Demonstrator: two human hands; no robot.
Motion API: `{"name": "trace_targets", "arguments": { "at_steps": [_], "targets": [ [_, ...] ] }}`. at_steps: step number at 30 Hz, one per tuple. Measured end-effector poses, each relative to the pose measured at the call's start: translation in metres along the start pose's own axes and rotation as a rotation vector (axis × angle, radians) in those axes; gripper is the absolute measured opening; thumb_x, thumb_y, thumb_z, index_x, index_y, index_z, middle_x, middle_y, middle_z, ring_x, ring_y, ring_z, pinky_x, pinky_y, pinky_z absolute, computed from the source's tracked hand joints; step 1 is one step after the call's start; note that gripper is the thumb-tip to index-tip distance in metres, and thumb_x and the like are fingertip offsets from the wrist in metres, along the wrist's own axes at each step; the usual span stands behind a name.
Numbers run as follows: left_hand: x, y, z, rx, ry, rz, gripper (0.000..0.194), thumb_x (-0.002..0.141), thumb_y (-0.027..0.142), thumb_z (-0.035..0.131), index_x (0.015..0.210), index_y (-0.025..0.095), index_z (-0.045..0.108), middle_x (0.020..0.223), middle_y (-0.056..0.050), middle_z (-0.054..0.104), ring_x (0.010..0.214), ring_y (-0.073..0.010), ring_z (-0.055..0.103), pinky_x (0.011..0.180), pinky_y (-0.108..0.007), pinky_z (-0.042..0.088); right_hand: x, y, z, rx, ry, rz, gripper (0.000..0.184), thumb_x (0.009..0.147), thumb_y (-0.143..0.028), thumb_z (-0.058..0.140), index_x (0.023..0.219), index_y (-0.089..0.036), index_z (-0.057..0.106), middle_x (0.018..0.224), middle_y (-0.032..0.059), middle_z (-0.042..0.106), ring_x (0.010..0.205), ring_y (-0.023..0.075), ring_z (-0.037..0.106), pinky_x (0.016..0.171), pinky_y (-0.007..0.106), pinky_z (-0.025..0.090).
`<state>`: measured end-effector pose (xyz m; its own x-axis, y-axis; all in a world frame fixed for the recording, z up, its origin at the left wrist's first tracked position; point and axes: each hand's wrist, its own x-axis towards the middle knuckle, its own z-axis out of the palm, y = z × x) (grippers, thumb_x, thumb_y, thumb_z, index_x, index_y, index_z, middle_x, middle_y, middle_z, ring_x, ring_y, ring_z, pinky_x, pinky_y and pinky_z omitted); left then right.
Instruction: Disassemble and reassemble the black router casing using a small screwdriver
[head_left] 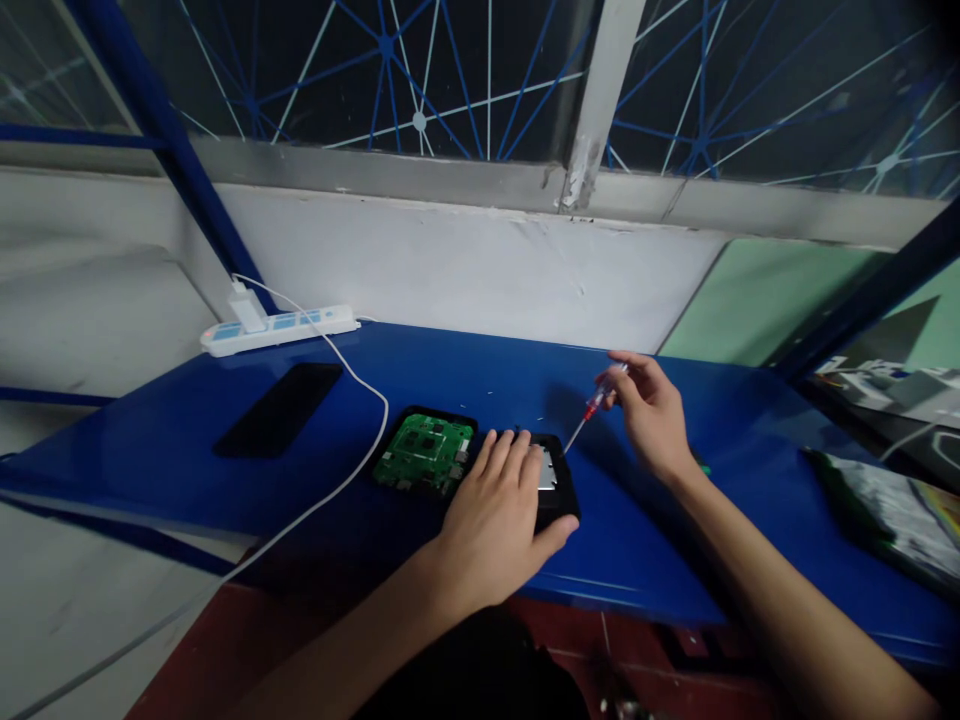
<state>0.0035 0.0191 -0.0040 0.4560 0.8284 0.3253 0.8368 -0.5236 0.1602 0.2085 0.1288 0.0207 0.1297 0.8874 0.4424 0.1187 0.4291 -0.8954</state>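
Note:
My left hand lies flat with fingers stretched over a black plastic casing that has a silvery metal plate inside. Between the fingers and thumb of my right hand is a screwdriver with a clear and red handle. Its shaft slants down to the left, and the tip meets the far right corner of the casing. Left of my left hand sits a green circuit board in a black shell. My left palm hides part of the casing.
A dark flat slab lies on the blue table. A white power strip with a plugged-in charger stands at the back left, its white cable crossing the table. At the right edge is a shiny plastic bag.

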Motion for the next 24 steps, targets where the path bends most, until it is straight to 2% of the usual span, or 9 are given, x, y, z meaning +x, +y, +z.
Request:
{"name": "trace_targets", "arguments": {
  "at_steps": [6, 10, 18, 24],
  "targets": [
    [-0.002, 0.004, 0.001, -0.164, 0.073, -0.043, 0.048, 0.094, 0.049, 0.058, 0.127, 0.014, 0.053, 0.144, -0.015, 0.052, 0.141, -0.0326, 0.041, 0.122, -0.054, 0.026, -0.005, -0.003, 0.007, -0.026, -0.069, 0.051, 0.031, 0.087, -0.040, 0.064, 0.110, -0.019, 0.060, 0.079, 0.0005, 0.068, 0.057, 0.0107, 0.054, 0.059, 0.030, 0.049],
    [-0.005, 0.003, -0.004, -0.214, 0.083, -0.047, 0.029, 0.092, 0.039, 0.064, 0.112, 0.020, 0.057, 0.139, -0.012, 0.055, 0.140, -0.0328, 0.041, 0.118, -0.057, 0.032, -0.008, -0.004, 0.009, -0.032, -0.104, 0.057, 0.031, 0.087, -0.041, 0.063, 0.110, -0.020, 0.060, 0.080, 0.0004, 0.068, 0.058, 0.0112, 0.055, 0.060, 0.030, 0.049],
    [-0.008, 0.004, -0.004, -0.248, 0.097, -0.036, 0.027, 0.090, 0.037, 0.067, 0.110, 0.022, 0.058, 0.136, -0.010, 0.056, 0.139, -0.0337, 0.040, 0.113, -0.057, 0.039, -0.009, -0.005, 0.009, -0.028, -0.134, 0.091, 0.030, 0.086, -0.039, 0.064, 0.109, -0.020, 0.061, 0.077, -0.0004, 0.067, 0.058, 0.0114, 0.055, 0.060, 0.030, 0.047],
    [-0.010, 0.005, -0.005, -0.223, 0.084, -0.024, 0.030, 0.090, 0.040, 0.067, 0.112, 0.020, 0.059, 0.135, -0.012, 0.055, 0.139, -0.0337, 0.039, 0.112, -0.055, 0.040, -0.012, -0.007, 0.010, -0.053, -0.165, 0.059, 0.030, 0.087, -0.040, 0.064, 0.110, -0.021, 0.062, 0.078, -0.0001, 0.067, 0.059, 0.0115, 0.055, 0.060, 0.030, 0.047]
  ]
}}
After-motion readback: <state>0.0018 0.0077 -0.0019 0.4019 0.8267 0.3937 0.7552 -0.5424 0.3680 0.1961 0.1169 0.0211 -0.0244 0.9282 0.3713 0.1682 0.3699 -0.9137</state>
